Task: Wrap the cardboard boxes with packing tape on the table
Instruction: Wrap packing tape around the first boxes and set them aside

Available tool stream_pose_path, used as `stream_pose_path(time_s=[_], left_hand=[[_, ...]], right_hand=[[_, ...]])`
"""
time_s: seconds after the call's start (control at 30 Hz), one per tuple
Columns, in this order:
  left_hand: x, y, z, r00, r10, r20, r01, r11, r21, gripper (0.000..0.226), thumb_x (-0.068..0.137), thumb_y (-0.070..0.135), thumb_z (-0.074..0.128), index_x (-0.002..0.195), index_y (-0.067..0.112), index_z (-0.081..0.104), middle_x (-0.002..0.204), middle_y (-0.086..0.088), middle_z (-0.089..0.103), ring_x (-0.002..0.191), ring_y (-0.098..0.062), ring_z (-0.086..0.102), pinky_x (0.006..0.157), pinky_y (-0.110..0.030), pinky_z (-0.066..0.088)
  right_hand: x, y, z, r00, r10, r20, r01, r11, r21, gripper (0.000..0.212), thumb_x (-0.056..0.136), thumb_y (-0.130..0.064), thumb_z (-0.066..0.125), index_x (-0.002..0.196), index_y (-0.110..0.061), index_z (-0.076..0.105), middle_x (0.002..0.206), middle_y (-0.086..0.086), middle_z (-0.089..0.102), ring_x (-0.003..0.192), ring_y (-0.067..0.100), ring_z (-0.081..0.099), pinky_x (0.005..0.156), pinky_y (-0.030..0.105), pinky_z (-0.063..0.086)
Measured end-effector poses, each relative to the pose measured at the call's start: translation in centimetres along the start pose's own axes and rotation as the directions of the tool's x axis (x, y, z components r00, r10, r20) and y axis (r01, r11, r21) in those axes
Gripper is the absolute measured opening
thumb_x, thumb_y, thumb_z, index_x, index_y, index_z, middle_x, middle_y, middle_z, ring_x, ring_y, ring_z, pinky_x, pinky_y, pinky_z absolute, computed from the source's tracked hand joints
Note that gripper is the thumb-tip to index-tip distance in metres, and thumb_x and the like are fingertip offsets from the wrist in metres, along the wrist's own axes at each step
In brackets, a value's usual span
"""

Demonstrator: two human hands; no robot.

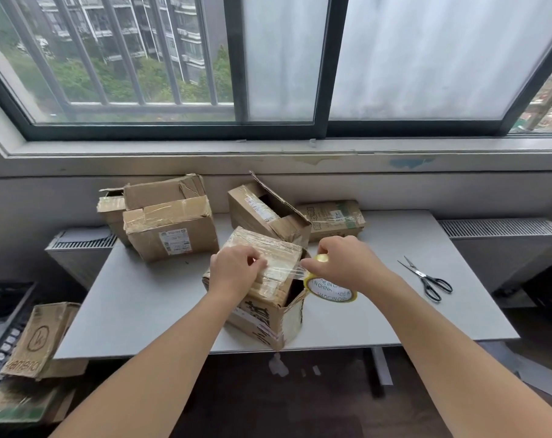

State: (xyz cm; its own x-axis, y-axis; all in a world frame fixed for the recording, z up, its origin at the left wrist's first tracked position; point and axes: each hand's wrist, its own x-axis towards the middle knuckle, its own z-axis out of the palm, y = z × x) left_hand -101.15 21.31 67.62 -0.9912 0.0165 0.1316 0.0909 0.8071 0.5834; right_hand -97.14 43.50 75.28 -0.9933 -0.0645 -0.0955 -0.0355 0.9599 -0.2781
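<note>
Floor boxes [38, 339]: a worn stack stands on the floor off the left front corner of the surface [142, 305], lower than its top.
Left radiator [79, 245]: it sits under the window sill, behind the surface's left edge.
Big box [170, 222]: at the back left, with a crumpled top, glossy tape across it and a white label on the near face. A smaller box leans behind it.
Open box [265, 213]: at the back centre, tilted, one flap raised. It stands just behind the middle box and hems in that side.
Flat box [334, 218]: it lies against the wall, right of the open box, with a label and tape on top.
Scissors [426, 279]: black-handled, lying flat, blades slightly parted, well to the right of the hands.
Left hand [236, 267]: it rests on top of the middle box, fingers bent, pinching the end of the tape strip against the cardboard.
Middle box [262, 298]: it stands near the front edge at the centre, one corner turned toward the camera. The top is already shiny with tape. The right end gapes open and dark, and black marks and stickers cover the near side.
Tape strip [287, 270]: clear, stretched from the box top to the roll.
Tape roll [330, 290]: yellow-rimmed, with printed lettering inside, held just beside the box's right end.
Right hand [344, 260]: its fingers are curled over the roll's upper rim, gripping it.
Edges: the box's near corner almost reaches the front edge.
Open room: grey top shows front left of the box, and also between the roll and the scissors.
</note>
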Motion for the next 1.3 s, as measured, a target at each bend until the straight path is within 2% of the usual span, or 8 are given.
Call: stream_pose_path(time_s=[0.13,0.27,0.4,0.5,0.57,0.63,0.77,1.3], left_hand=[[0.1,-0.3,0.3,0.997,-0.073,0.003,0.073,0.997,-0.007,0.032,0.085,0.05,0.078,0.098,0.031,0.056,0.077,0.012,0.063,0.082,-0.015,0.059,0.09,-0.039,0.036],[0.1,-0.6,0.8,1.0,-0.003,-0.019,0.004,1.0,0.027,0.016,0.093,0.04,0.071,0.1,0.032,0.059,0.082,0.011,0.065,0.089,-0.017,0.061,0.092,-0.042,0.039],[-0.1,-1.6,1.9,0.894,0.443,-0.064,-0.424,0.884,0.198,0.021,0.082,0.006,0.078,0.086,0.025,0.071,0.094,0.006,0.066,0.088,-0.025,0.064,0.082,-0.038,0.034],[0.3,-2.2,1.4,0.744,0.668,0.02,-0.651,0.717,0.248,0.02,0.09,0.017,0.057,0.092,0.025,0.076,0.102,0.009,0.074,0.096,-0.023,0.071,0.095,-0.04,0.039],[0.1,-2.5,0.6,0.742,0.634,0.217,-0.669,0.683,0.293,0.046,0.099,0.039,0.036,0.12,0.025,0.075,0.13,0.008,0.07,0.122,-0.018,0.065,0.114,-0.05,0.037],[-0.6,-2.8,0.0,0.753,0.494,0.434,-0.647,0.677,0.352,0.074,0.1,0.059,0.01,0.156,0.024,0.043,0.163,0.007,0.036,0.152,-0.013,0.033,0.126,-0.055,0.013],[-1.8,-3.4,-0.4,0.78,0.343,0.524,-0.567,0.741,0.359,0.093,0.084,0.073,-0.022,0.164,0.029,-0.005,0.17,0.01,-0.009,0.153,-0.005,-0.018,0.126,-0.045,-0.012],[-2.9,-3.6,-0.5,0.83,0.307,0.465,-0.498,0.783,0.372,0.109,0.081,0.08,-0.021,0.165,0.016,0.005,0.172,0.0,-0.005,0.159,-0.017,-0.006,0.128,-0.049,-0.003]], right_hand=[[0.2,-0.1,-0.4,1.0,-0.018,-0.021,0.017,1.0,-0.009,0.042,0.089,-0.061,0.061,0.081,-0.021,0.058,0.074,-0.008,0.057,0.082,0.021,0.058,0.064,0.034,0.044],[0.1,-0.3,-0.2,0.999,-0.037,-0.036,0.036,0.999,-0.026,0.043,0.089,-0.062,0.061,0.081,-0.02,0.058,0.073,-0.008,0.056,0.08,0.021,0.058,0.061,0.033,0.041],[0.0,0.3,0.0,0.999,-0.011,-0.039,0.011,1.0,0.008,0.048,0.088,-0.065,0.061,0.083,-0.017,0.062,0.077,-0.004,0.062,0.08,0.02,0.06,0.061,0.034,0.045],[0.0,0.7,-0.3,0.999,-0.003,-0.048,0.004,1.0,0.018,0.049,0.088,-0.066,0.061,0.083,-0.017,0.063,0.078,-0.005,0.063,0.081,0.02,0.059,0.062,0.033,0.044],[0.0,0.9,-0.5,0.998,0.004,-0.057,-0.002,1.0,0.03,0.048,0.089,-0.065,0.061,0.084,-0.018,0.064,0.08,-0.005,0.063,0.082,0.019,0.059,0.065,0.034,0.046],[0.0,1.0,-0.5,0.998,0.004,-0.059,-0.002,0.999,0.047,0.048,0.089,-0.065,0.061,0.084,-0.018,0.065,0.08,-0.005,0.063,0.08,0.019,0.06,0.066,0.035,0.048],[-0.1,1.1,-0.1,0.999,0.008,-0.049,-0.005,0.998,0.062,0.049,0.089,-0.066,0.06,0.083,-0.017,0.065,0.076,-0.005,0.062,0.075,0.016,0.059,0.06,0.033,0.044],[-2.3,1.3,-0.2,1.0,0.018,-0.019,-0.018,1.0,-0.009,0.046,0.091,-0.064,0.06,0.091,-0.018,0.068,0.085,-0.002,0.066,0.086,0.019,0.06,0.07,0.036,0.053]])
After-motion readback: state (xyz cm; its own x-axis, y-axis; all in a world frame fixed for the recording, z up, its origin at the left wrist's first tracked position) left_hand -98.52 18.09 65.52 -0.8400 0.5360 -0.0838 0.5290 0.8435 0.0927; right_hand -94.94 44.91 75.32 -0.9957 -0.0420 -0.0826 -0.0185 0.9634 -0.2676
